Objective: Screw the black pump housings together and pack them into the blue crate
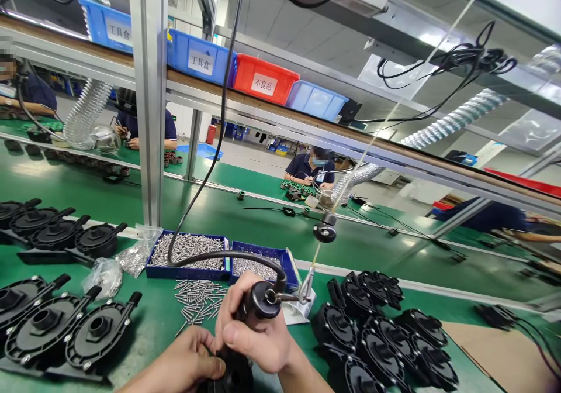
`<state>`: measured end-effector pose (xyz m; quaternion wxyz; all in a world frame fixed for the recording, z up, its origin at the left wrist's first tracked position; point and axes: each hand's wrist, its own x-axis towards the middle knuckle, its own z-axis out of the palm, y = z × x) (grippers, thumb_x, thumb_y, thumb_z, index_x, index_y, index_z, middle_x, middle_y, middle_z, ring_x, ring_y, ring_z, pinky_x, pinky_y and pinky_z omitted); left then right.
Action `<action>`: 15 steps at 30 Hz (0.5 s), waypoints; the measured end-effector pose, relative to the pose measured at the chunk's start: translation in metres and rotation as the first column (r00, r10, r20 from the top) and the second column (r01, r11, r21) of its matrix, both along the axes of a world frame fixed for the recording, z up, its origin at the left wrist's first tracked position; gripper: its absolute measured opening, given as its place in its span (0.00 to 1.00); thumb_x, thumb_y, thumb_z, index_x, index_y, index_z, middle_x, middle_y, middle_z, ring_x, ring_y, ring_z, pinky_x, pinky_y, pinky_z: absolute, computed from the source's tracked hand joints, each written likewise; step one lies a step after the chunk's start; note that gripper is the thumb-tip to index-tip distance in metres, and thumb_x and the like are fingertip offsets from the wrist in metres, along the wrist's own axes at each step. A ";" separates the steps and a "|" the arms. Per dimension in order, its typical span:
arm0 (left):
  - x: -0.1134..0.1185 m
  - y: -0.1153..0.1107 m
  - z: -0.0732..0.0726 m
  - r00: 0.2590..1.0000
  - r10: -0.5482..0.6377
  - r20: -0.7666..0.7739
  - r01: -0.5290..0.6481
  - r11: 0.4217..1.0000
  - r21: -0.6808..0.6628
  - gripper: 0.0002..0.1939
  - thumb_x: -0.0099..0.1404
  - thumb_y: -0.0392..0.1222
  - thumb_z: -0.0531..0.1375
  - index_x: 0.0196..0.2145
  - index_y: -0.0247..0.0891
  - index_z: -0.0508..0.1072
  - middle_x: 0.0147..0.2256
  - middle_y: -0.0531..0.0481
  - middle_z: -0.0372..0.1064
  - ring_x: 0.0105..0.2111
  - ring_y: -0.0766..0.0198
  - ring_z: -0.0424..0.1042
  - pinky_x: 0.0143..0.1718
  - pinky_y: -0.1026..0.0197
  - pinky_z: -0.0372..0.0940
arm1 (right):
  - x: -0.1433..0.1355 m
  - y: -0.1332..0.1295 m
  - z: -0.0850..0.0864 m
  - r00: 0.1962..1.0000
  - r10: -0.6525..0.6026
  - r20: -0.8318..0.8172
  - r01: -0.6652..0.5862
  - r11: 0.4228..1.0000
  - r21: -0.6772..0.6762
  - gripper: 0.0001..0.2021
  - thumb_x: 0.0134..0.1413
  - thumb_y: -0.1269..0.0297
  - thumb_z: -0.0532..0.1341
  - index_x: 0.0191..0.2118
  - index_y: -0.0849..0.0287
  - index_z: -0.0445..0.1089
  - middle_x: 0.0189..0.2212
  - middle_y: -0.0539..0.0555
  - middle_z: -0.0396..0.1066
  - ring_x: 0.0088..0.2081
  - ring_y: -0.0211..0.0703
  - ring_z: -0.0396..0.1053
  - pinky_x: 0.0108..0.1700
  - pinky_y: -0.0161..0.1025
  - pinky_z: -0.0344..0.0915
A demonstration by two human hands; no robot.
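Note:
My right hand (258, 337) is wrapped around a black electric screwdriver (262, 300), held upright with its cable and hanging hook at the top. Below it, my left hand (193, 352) has its fingers closed on a black plastic pump housing (239, 376), partly cut off by the bottom edge. The screwdriver's tip is hidden behind my hands. Loose screws (199, 302) lie just beyond my left hand. Behind them stands a blue tray of screws (188, 250), beside a blue tray of small metal parts (256, 261).
Finished-looking round black housings (99, 331) stand in rows at left; more black housings (381, 346) cluster at right. Plastic bags (105, 276) lie near the trays. A metal post (151, 100) and overhead shelf with bins (267, 80) rise ahead. Co-workers (311, 168) sit beyond.

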<state>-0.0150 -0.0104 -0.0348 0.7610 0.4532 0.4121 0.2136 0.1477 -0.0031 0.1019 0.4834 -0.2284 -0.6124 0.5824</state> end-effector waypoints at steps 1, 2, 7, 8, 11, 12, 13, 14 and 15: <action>0.000 0.000 0.002 1.000 -0.002 -0.008 0.002 1.000 0.020 0.20 0.53 0.50 0.76 0.33 0.37 0.74 0.15 0.64 0.56 0.10 0.75 0.45 0.13 0.64 0.43 | -0.001 0.001 -0.001 1.000 0.009 -0.024 -0.009 1.000 0.008 0.19 0.59 0.52 0.74 0.40 0.51 0.64 0.26 0.50 0.73 0.27 0.47 0.76 0.32 0.43 0.72; 0.000 -0.001 0.003 1.000 -0.006 -0.014 0.006 0.999 0.036 0.20 0.53 0.51 0.76 0.32 0.37 0.74 0.16 0.63 0.57 0.10 0.75 0.46 0.13 0.64 0.44 | -0.003 0.002 -0.002 0.998 0.031 -0.051 -0.030 0.999 0.022 0.20 0.58 0.52 0.75 0.41 0.51 0.64 0.26 0.50 0.74 0.29 0.48 0.78 0.34 0.44 0.74; 0.001 -0.005 0.006 0.999 0.036 -0.034 -0.035 0.999 0.019 0.23 0.52 0.55 0.76 0.33 0.38 0.72 0.17 0.62 0.61 0.10 0.74 0.52 0.12 0.67 0.44 | -0.001 0.005 -0.015 0.996 0.073 -0.060 -0.068 0.994 0.084 0.20 0.57 0.56 0.76 0.39 0.53 0.63 0.23 0.46 0.70 0.22 0.41 0.72 0.28 0.38 0.71; 0.001 -0.005 0.006 0.999 0.041 -0.034 -0.041 0.999 0.011 0.24 0.51 0.56 0.76 0.33 0.39 0.71 0.17 0.63 0.61 0.10 0.73 0.54 0.12 0.68 0.45 | 0.000 0.005 -0.017 0.998 0.044 -0.036 -0.041 0.996 0.085 0.20 0.57 0.56 0.76 0.38 0.53 0.63 0.22 0.45 0.69 0.20 0.39 0.68 0.25 0.37 0.68; 0.001 -0.005 0.006 0.999 0.032 -0.017 -0.032 0.999 -0.003 0.25 0.50 0.57 0.76 0.32 0.40 0.70 0.16 0.64 0.62 0.10 0.72 0.55 0.11 0.68 0.46 | 0.004 0.004 -0.019 0.999 -0.045 -0.009 0.045 0.994 0.097 0.20 0.54 0.54 0.77 0.35 0.53 0.65 0.22 0.46 0.67 0.19 0.37 0.63 0.22 0.36 0.63; 0.001 -0.005 0.006 1.000 0.026 -0.010 -0.026 1.000 -0.005 0.25 0.50 0.57 0.76 0.33 0.40 0.70 0.16 0.64 0.62 0.09 0.72 0.55 0.11 0.68 0.47 | 0.004 0.004 -0.019 0.998 -0.061 -0.019 0.062 0.994 0.092 0.20 0.53 0.54 0.77 0.35 0.53 0.65 0.22 0.46 0.67 0.20 0.37 0.62 0.22 0.36 0.62; 0.001 -0.004 0.006 1.000 0.021 -0.006 -0.021 1.000 -0.006 0.26 0.49 0.56 0.76 0.33 0.40 0.70 0.16 0.64 0.62 0.09 0.72 0.55 0.11 0.68 0.47 | 0.004 0.004 -0.018 0.997 -0.067 -0.034 0.070 0.994 0.079 0.19 0.52 0.55 0.77 0.34 0.54 0.66 0.22 0.46 0.67 0.20 0.37 0.62 0.21 0.35 0.61; 0.001 -0.004 0.005 1.000 0.018 -0.006 -0.018 1.000 -0.007 0.26 0.49 0.56 0.76 0.34 0.40 0.70 0.16 0.64 0.62 0.09 0.72 0.54 0.11 0.68 0.47 | 0.003 0.004 -0.017 0.996 -0.066 -0.054 0.069 0.996 0.060 0.19 0.51 0.55 0.77 0.34 0.54 0.66 0.22 0.46 0.67 0.19 0.36 0.61 0.21 0.34 0.59; 0.001 -0.003 0.005 1.000 0.016 -0.008 -0.016 1.000 -0.008 0.26 0.49 0.56 0.76 0.35 0.40 0.70 0.16 0.64 0.62 0.09 0.72 0.54 0.11 0.68 0.47 | 0.002 0.004 -0.016 0.996 -0.057 -0.073 0.060 0.997 0.040 0.19 0.50 0.56 0.77 0.34 0.54 0.66 0.21 0.46 0.67 0.19 0.35 0.60 0.20 0.34 0.58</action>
